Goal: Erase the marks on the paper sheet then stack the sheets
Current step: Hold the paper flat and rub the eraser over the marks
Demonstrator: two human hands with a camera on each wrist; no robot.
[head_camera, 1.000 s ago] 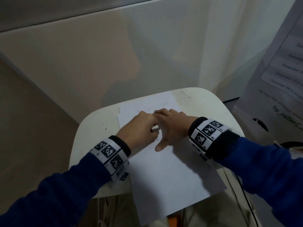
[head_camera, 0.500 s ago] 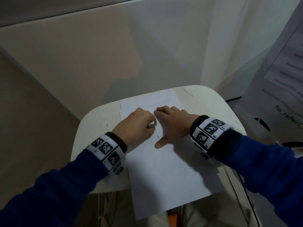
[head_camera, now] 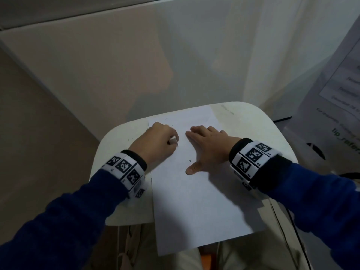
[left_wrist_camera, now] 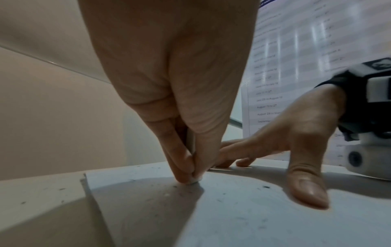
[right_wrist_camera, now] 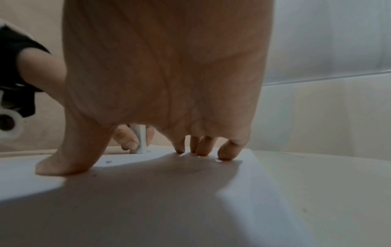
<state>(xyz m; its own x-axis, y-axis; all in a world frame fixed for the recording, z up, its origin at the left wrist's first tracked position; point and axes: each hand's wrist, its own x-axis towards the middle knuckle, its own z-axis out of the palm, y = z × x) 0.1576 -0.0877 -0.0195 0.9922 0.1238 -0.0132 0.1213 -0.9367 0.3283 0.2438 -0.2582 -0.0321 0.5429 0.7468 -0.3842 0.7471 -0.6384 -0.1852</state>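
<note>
A person in dark blue sleeves works at a small, rounded, cream-white desk point(head_camera: 253, 121) in the centre of the frame. The left hand point(head_camera: 155, 141) pinches a small white eraser point(head_camera: 173, 140) between thumb and fingertips; in the left wrist view its tip is pressed down on a plain white paper sheet point(head_camera: 194, 201). That sheet lies lengthwise across the desk, its near end hanging over the front edge at lower centre. The right hand point(head_camera: 210, 145) rests spread and flat on the same sheet just to the right of the eraser, fingertips and thumb pressing the paper down. A faint pencil mark point(head_camera: 188, 161) shows between the two hands, close to the right thumb, and dark eraser crumbs point(left_wrist_camera: 265, 187) dot the paper in the left wrist view. A second sheet's edge point(head_camera: 262, 204) peeks out beneath the top one at right. Both wrists carry white bands printed with black square codes. A printed poster point(head_camera: 339, 88) hangs at the right edge.
</note>
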